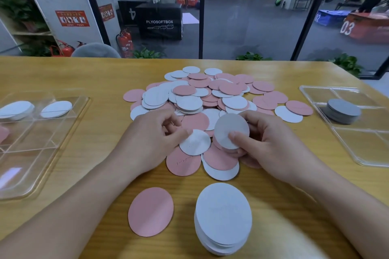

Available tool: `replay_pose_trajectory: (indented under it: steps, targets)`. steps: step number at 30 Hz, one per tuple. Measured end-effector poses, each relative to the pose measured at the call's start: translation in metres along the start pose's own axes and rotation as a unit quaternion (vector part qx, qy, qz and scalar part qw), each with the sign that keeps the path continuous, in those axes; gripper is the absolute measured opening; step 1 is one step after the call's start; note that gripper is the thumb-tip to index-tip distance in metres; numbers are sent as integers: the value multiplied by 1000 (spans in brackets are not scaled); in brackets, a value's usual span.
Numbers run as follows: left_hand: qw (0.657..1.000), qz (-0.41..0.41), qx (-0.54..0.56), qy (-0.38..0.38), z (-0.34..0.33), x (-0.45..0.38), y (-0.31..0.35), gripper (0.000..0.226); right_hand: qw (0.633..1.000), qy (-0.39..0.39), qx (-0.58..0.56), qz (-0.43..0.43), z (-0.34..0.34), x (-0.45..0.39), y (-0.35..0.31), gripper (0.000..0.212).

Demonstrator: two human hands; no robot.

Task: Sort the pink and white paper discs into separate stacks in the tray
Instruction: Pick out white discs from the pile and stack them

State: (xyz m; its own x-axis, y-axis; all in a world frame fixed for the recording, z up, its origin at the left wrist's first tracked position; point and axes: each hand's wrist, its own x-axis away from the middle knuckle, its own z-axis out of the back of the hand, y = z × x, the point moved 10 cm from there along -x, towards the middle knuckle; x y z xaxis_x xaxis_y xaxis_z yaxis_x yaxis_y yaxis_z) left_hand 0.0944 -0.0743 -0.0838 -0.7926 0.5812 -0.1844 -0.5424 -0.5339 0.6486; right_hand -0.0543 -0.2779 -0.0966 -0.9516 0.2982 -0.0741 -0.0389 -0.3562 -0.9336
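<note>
Bare forearms, no sleeves, no jewellery

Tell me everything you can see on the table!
Mixed heap of pink and white paper discs: many, table centre.
Stack of white paper discs: one, near edge.
Single pink paper disc: one, beside that stack.
Clear plastic tray: one, left, white stacks inside.
Clear plastic tray on the right: one, holds a greyish stack.
Wooden table: one, yellow.
Left hand: pinches a white disc.
Right hand: holds a white disc upright.
</note>
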Motion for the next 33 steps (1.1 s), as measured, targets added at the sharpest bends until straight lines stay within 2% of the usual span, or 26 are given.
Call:
replay_pose_trajectory:
  steps: [5, 8, 12, 16, 17, 20, 24, 26, 30, 33]
  targets:
    - [995, -2, -84, -54, -19, 8, 4, 41, 999, 29, -30, -33, 7, 0, 4, 36]
    - [997, 13, -42, -67, -21, 10, 5, 40, 999, 29, 32, -30, 13, 0, 1, 43]
    - [997, 23, 40, -64, -20, 7, 2, 36, 996, -4, -62, -64, 7, 5, -2, 24]
    - [993, 14, 112, -31, -15, 2, 2, 17, 997, -21, -36, -63, 4, 6, -5, 44]
    - [992, 11, 124, -23, -13, 2, 3, 12, 997, -10, -34, -63, 6, 5, -2, 40]
    - [989, 4, 147, -8, -8, 1, 5, 8, 997, 22, -42, -54, 12, 1, 4, 9]
    - [982, -13, 186, -32, -11, 4, 14, 12, 998, 9, -48, -28, 9, 0, 1, 38]
    - [977, -25, 204, -55, -18, 8, 22, 11, 997, -13, -67, -22, -1, 0, -1, 33]
    - [965, -63, 237, -94, -28, 15, 38, 7, 999, -15, 27, 17, -6, 2, -6, 19]
    - [948, -95, 270, -141, -34, 22, 52, 27, 998, -28, 42, 37, -6, 3, -10, 12]
